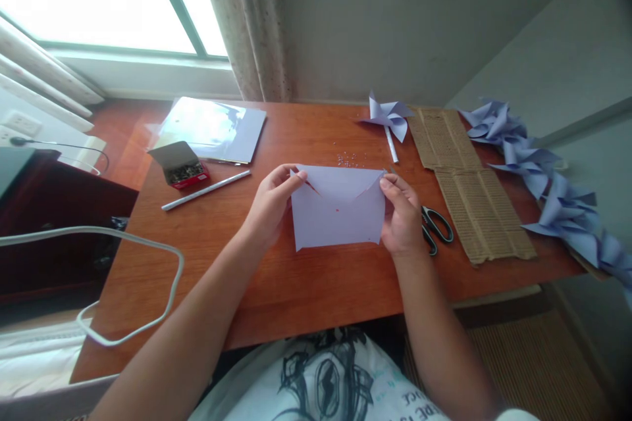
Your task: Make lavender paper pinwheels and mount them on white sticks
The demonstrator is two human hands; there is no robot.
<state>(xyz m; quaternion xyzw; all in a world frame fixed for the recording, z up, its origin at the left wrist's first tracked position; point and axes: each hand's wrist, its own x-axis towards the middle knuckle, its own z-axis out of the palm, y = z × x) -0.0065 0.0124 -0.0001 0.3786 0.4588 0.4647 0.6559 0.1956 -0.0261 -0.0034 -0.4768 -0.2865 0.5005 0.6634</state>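
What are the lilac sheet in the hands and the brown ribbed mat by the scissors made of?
Lilac sheet: looks like thin matte paper; it takes sharp folds and cut slits at the top corners. Brown ribbed mat: probably single-face corrugated cardboard, judging by the fine parallel ridges, dull kraft colour and curling edges.

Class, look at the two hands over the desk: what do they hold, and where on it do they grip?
Both hold one lilac paper sheet: the left hand pinches its upper left corner, the right hand its right edge.

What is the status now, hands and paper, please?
Left hand and right hand pinch the lilac square paper sheet at its top corners. Black-handled scissors beside right hand. Nothing blocking.
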